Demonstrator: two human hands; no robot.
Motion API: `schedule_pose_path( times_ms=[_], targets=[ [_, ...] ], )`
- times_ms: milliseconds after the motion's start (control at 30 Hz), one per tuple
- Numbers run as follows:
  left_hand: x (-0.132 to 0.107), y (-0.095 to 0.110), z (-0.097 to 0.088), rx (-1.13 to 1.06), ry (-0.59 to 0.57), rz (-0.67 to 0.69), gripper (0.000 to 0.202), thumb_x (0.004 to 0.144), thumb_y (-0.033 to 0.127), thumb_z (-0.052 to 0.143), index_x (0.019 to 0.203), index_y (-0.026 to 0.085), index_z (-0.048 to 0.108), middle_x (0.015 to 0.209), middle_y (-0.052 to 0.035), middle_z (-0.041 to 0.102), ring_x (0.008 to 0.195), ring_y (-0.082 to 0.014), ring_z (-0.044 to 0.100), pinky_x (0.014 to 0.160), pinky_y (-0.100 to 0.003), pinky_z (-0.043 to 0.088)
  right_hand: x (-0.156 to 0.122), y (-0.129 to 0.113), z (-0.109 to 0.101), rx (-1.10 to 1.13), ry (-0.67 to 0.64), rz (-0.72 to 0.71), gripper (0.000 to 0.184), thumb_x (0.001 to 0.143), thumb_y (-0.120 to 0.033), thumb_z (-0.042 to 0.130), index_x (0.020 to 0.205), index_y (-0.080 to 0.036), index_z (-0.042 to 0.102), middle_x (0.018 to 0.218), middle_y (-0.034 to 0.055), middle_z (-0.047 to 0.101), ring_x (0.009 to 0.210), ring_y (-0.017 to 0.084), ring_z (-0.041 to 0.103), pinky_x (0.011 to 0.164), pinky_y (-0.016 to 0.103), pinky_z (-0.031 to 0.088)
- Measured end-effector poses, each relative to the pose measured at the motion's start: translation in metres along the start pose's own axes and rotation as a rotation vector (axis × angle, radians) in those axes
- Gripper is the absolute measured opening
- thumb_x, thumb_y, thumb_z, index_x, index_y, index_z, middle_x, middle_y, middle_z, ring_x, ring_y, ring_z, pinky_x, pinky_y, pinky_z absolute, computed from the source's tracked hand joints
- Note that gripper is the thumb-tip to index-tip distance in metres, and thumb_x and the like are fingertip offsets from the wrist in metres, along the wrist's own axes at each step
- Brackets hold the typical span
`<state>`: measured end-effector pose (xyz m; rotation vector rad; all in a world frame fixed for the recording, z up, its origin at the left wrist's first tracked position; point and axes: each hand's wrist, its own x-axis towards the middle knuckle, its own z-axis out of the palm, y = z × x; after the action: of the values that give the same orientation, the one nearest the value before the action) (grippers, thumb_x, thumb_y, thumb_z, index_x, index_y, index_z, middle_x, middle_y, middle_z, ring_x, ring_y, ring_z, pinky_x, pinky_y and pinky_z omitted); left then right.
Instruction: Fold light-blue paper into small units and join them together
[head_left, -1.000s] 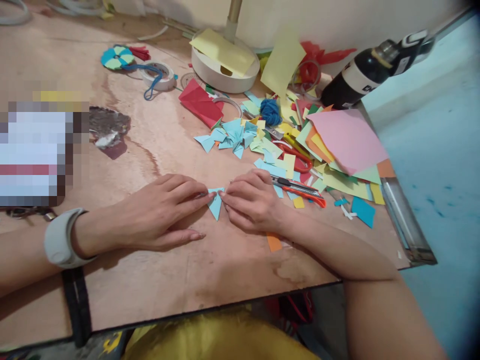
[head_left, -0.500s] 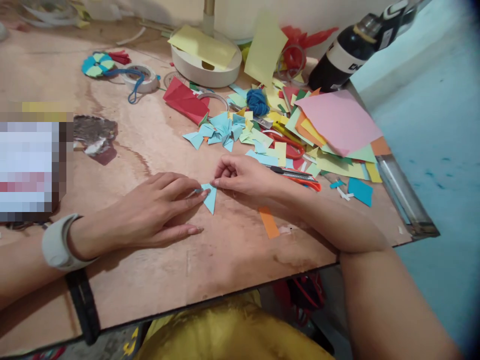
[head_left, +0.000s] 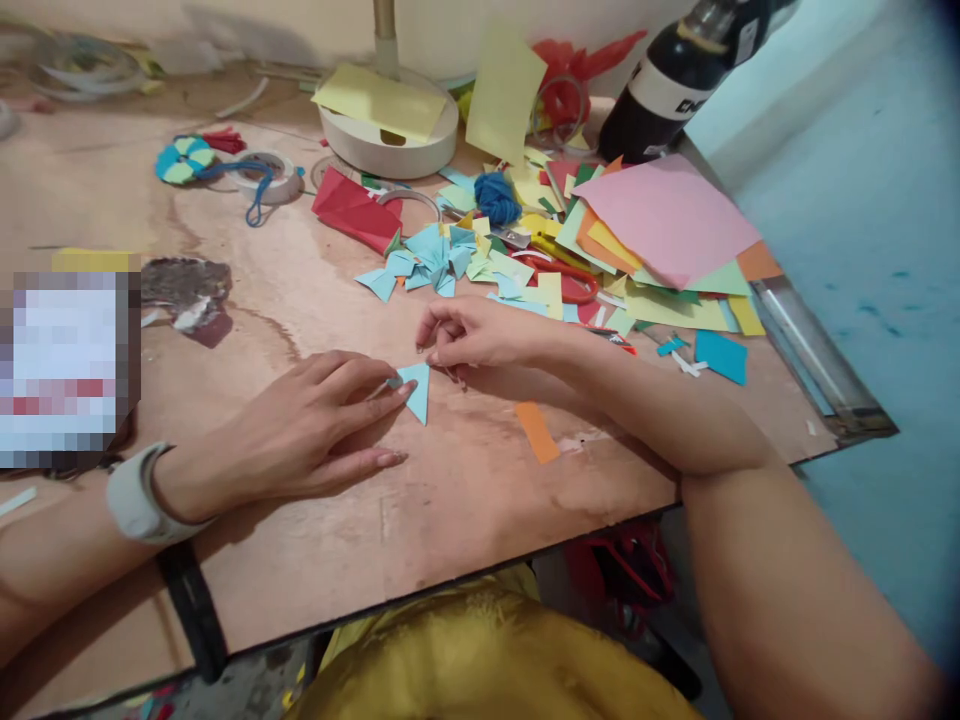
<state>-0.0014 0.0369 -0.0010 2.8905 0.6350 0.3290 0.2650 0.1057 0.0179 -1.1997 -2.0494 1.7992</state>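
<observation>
Light-blue folded paper triangle (head_left: 420, 394) is on the pale brown wooden tabletop (head_left: 465, 520), narrow tip pointing to 6 o'clock, so call that the middle of the dial. Left hand (head_left: 315, 425) lies at 9 o'clock, palm down, fingertips resting on the paper, thumb spread away from them, and a grey wristband (head_left: 142, 497) round the wrist. Right hand (head_left: 476, 335) is at 2 o'clock with fingers curled and the thumb right by the top corner; honestly can't tell if it's pinching the paper or just close to it.

Bunch of light-blue folded paper pieces (head_left: 439, 258) at 12 o'clock, crumpled red paper sheet (head_left: 356, 210) at 11, round blue-and-green paper disc (head_left: 185, 160) out at 10. Dark blue ball of yarn (head_left: 496, 198) is at 1, orange-red-handled scissors (head_left: 581, 290) and a big pink paper sheet (head_left: 667, 220) around 2, plus a small orange paper strip (head_left: 537, 432) between 3 and 4
</observation>
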Motion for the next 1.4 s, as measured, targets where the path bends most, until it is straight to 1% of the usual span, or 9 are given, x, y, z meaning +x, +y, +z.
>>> schedule_pose_path(
  times_ms=[133,200,367,467,567,667,867,1267,1400],
  targets=[
    [0.001,0.002,-0.001,-0.003,0.0,0.005,0.049,0.105,0.047,0.058,0.139,0.012,0.064,0.129,-0.0199,0.064,0.112,-0.0353,0.064,0.098,-0.052,0.052,0.002,0.0,0.002,-0.004,0.052,0.043,0.016,0.089,-0.011,0.071,0.093,-0.02,0.058,0.058,-0.0055,0.065,0.051,0.011,0.062,0.045,0.019,0.047],
    [0.001,0.002,-0.001,-0.007,-0.002,0.0,0.05,0.105,0.048,0.058,0.139,0.012,0.064,0.129,-0.0199,0.064,0.113,-0.0354,0.064,0.098,-0.051,0.051,0.005,0.001,0.004,-0.012,0.067,0.053,0.021,0.088,-0.018,0.079,0.087,-0.02,0.057,0.058,-0.005,0.066,0.05,0.011,0.063,0.045,0.019,0.047],
    [-0.001,0.001,0.002,-0.004,0.012,-0.007,0.051,0.105,0.049,0.058,0.141,0.014,0.063,0.133,-0.02,0.063,0.115,-0.0355,0.062,0.1,-0.05,0.05,0.015,0.0,0.001,-0.01,0.019,0.115,0.028,0.087,-0.023,0.082,0.082,-0.021,0.054,0.054,-0.0049,0.067,0.046,0.011,0.063,0.045,0.019,0.05],
    [-0.001,0.001,0.003,-0.015,0.007,-0.02,0.052,0.105,0.05,0.057,0.141,0.014,0.063,0.131,-0.0195,0.064,0.115,-0.0353,0.062,0.101,-0.05,0.049,0.021,-0.001,-0.006,0.005,-0.06,0.188,0.036,0.08,-0.03,0.091,0.083,-0.019,0.057,0.061,-0.0024,0.072,0.049,0.011,0.067,0.049,0.02,0.055],
    [-0.001,0.001,0.003,-0.03,0.001,-0.027,0.051,0.105,0.051,0.055,0.14,0.015,0.065,0.13,-0.0189,0.064,0.114,-0.0349,0.062,0.101,-0.049,0.049,0.024,-0.003,-0.01,0.007,-0.067,0.233,0.045,0.07,-0.035,0.098,0.082,-0.019,0.057,0.063,-0.0012,0.074,0.05,0.013,0.069,0.053,0.023,0.06],
    [-0.001,0.001,0.003,-0.038,0.005,-0.027,0.051,0.105,0.051,0.055,0.138,0.015,0.066,0.13,-0.0193,0.064,0.114,-0.0351,0.063,0.1,-0.049,0.049,0.025,-0.007,-0.008,-0.012,-0.03,0.271,0.048,0.066,-0.033,0.101,0.08,-0.019,0.057,0.06,-0.0014,0.073,0.051,0.014,0.07,0.05,0.022,0.058],
    [0.0,0.0,0.005,-0.048,0.01,-0.024,0.053,0.105,0.052,0.055,0.14,0.013,0.065,0.13,-0.0194,0.064,0.114,-0.0359,0.062,0.099,-0.051,0.049,0.034,-0.013,-0.008,-0.022,-0.081,0.342,0.05,0.06,-0.036,0.104,0.067,-0.019,0.057,0.057,0.0002,0.072,0.051,0.014,0.07,0.049,0.021,0.055],
    [0.001,0.003,-0.002,0.019,-0.003,-0.005,0.049,0.104,0.048,0.059,0.139,0.014,0.065,0.13,-0.0195,0.064,0.114,-0.0338,0.062,0.102,-0.049,0.051,0.032,-0.019,-0.004,-0.126,-0.017,0.323,0.047,0.064,-0.035,0.102,0.068,-0.016,0.06,0.059,0.0004,0.071,0.051,0.009,0.065,0.049,0.018,0.048],
    [-0.001,0.008,-0.003,0.087,0.001,-0.001,0.048,0.106,0.048,0.055,0.139,0.014,0.065,0.132,-0.0201,0.064,0.115,-0.0337,0.063,0.102,-0.048,0.05,0.022,-0.014,0.0,-0.117,0.036,0.209,0.036,0.085,-0.037,0.089,0.078,-0.018,0.059,0.063,-0.0006,0.07,0.052,0.01,0.064,0.053,0.02,0.047]
  ],
)
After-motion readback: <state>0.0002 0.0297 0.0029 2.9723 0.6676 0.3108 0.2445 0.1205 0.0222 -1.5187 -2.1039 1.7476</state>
